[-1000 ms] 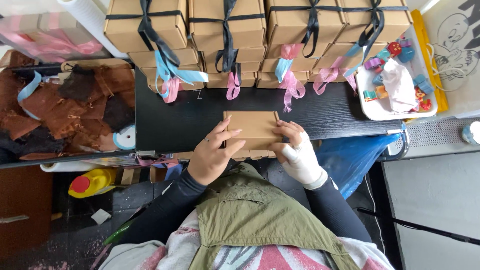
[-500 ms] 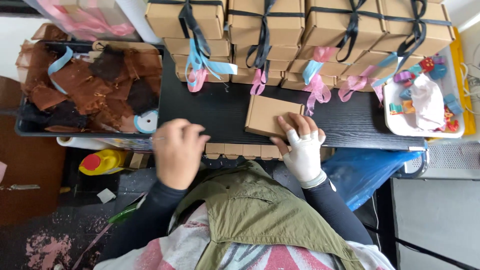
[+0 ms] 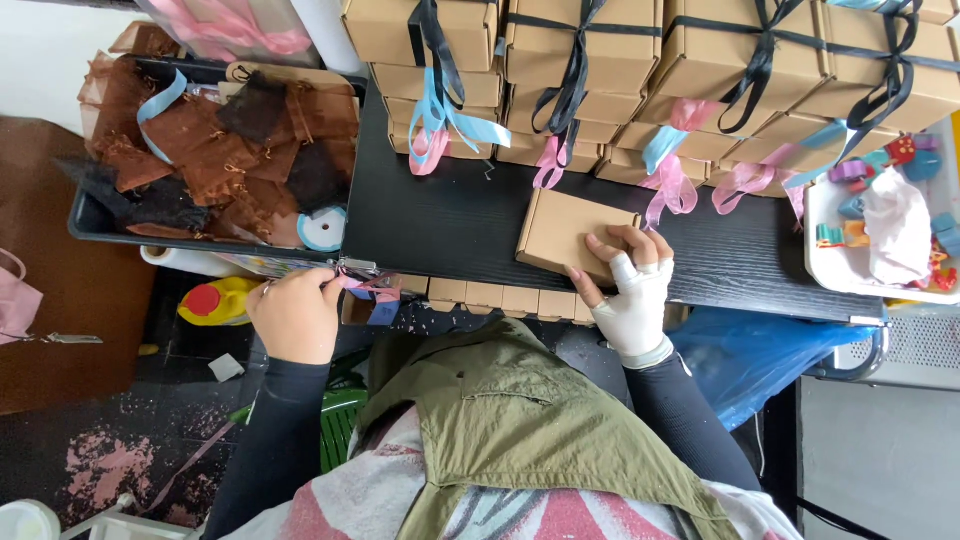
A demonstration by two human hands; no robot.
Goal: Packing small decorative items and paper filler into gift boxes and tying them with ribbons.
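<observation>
A small brown cardboard box (image 3: 562, 232) lies flat on the black tabletop (image 3: 440, 220). My right hand (image 3: 630, 285), in a white fingerless glove, rests on the box's near right corner with fingers spread. My left hand (image 3: 296, 312) is at the table's near left edge, below the black tray, its fingers pinched on pink and blue ribbons (image 3: 372, 291) hanging there.
Stacked brown boxes tied with black, pink and blue ribbon (image 3: 620, 60) line the far side. A black tray of brown and black organza bags (image 3: 215, 150) with a blue ribbon roll (image 3: 322, 229) sits left. A white tray of coloured bits (image 3: 880, 225) stands right. A yellow bottle (image 3: 215, 302) is on the floor.
My left hand left the box and moved left and down to the ribbons at the table edge. My right hand stayed on the box. The view shifted.
</observation>
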